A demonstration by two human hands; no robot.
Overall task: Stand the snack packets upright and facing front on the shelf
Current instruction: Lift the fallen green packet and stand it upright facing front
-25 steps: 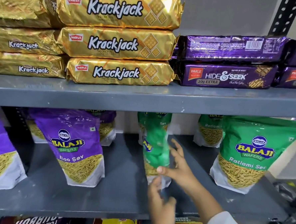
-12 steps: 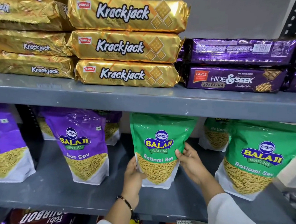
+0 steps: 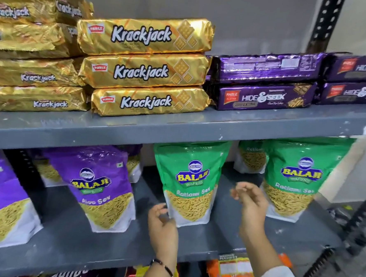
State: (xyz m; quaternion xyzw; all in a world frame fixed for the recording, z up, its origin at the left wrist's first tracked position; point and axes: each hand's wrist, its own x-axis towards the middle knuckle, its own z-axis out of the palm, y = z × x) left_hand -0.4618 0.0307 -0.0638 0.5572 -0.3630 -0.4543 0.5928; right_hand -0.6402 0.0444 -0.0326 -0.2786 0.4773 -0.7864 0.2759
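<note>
A green Balaji Ratlami Sev packet [image 3: 191, 181] stands upright, label to the front, in the middle of the lower grey shelf [image 3: 68, 244]. My left hand [image 3: 161, 225] hovers just off its lower left corner, fingers apart and empty. To the packet's right, my right hand [image 3: 250, 200] is also off it, with loose spread fingers. A second green packet [image 3: 297, 177] stands upright at the right, another [image 3: 251, 157] behind it. Two purple Aloo Sev packets [image 3: 102, 187] [image 3: 0, 202] stand upright at the left, facing front.
On the upper shelf [image 3: 178, 127], gold Krackjack packs [image 3: 143, 69] are stacked beside purple Hide & Seek packs [image 3: 264, 96]. More purple packets [image 3: 133, 163] stand at the back of the lower shelf. Black slotted uprights [image 3: 324, 22] frame the right side. An orange packet [image 3: 231, 272] lies below.
The green packet was turned from edge-on to front-facing and set down upright. Both hands have since let go and drawn slightly away from it. The view has shifted.
</note>
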